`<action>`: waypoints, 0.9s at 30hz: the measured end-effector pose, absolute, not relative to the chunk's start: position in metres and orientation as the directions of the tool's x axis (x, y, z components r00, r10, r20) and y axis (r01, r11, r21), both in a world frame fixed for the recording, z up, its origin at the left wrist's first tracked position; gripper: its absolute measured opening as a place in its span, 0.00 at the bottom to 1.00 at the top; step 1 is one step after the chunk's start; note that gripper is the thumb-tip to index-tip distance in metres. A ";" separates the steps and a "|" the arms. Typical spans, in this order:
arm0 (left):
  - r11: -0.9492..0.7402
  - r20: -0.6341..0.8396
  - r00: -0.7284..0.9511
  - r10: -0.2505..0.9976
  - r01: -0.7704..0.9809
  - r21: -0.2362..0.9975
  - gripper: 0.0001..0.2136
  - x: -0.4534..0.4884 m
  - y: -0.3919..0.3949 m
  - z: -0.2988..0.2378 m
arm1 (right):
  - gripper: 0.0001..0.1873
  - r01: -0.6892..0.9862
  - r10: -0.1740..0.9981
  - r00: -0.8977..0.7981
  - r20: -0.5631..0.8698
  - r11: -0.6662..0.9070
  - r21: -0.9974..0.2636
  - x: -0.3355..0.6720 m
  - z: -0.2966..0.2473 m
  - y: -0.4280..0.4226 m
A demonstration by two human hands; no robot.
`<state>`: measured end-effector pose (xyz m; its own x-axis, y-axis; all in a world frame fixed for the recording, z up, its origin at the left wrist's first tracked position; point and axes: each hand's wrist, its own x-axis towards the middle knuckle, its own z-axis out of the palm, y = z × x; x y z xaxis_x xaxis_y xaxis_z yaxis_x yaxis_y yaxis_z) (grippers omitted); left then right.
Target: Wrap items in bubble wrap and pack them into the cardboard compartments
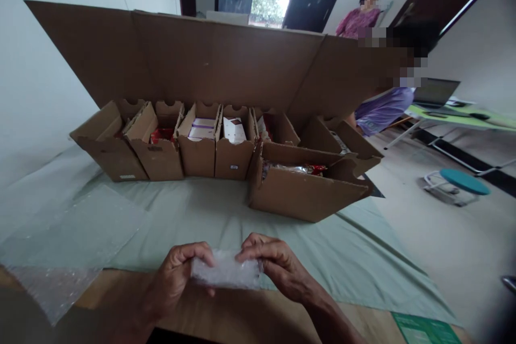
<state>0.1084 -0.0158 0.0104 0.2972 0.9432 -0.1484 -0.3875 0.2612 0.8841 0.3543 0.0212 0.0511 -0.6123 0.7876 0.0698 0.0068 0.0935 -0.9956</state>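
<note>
Between my two hands is a small oblong bundle wrapped in bubble wrap (pixel 228 270), held above the front edge of the table. My left hand (pixel 177 271) grips its left end, thumb on top and fingers beneath. At the right end my right hand (pixel 276 260) pinches the wrap with thumb and fingers. What lies inside the wrap cannot be made out. On the table to the left, a loose sheet of bubble wrap (pixel 92 226) hangs partly over the front edge.
Several open cardboard boxes (pixel 199 158) stand in a row behind my hands, before a tall cardboard panel (pixel 226 59). Another cardboard box (pixel 306 193) sits crosswise at right. A green printed sheet (pixel 425 329) lies front right. Two people, a laptop (pixel 435 91) and a stool (pixel 463 180) are beyond.
</note>
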 end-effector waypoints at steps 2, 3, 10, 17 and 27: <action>0.208 -0.094 0.305 0.948 -0.367 0.907 0.16 0.105 -0.013 0.007 | 0.17 0.029 0.779 -0.625 0.059 0.099 -0.995 0.357 0.053 0.020; 0.164 -0.060 0.298 0.953 -0.338 0.927 0.15 0.103 -0.012 0.005 | 0.16 0.055 0.770 -0.636 0.055 0.116 -0.992 0.359 0.055 0.020; -0.181 0.145 0.434 0.889 0.043 0.982 0.14 0.096 -0.008 0.013 | 0.19 0.175 0.709 -0.705 0.022 0.205 -0.963 0.374 0.074 0.030; -0.144 0.076 0.488 0.870 0.102 0.984 0.12 0.113 -0.011 0.016 | 0.16 0.528 0.735 -0.649 -0.194 0.253 -0.810 0.341 0.052 0.028; 0.181 -0.122 0.256 0.959 -0.222 0.958 0.32 0.155 -0.007 -0.014 | 0.19 0.210 0.966 -0.244 0.083 0.136 -0.968 0.323 0.048 0.038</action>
<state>0.1553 -0.0072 -0.0143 0.2557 0.9590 -0.1223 -0.2217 0.1813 0.9581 0.3227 0.0379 0.0478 -0.2442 0.9662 0.0825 0.2104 0.1359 -0.9681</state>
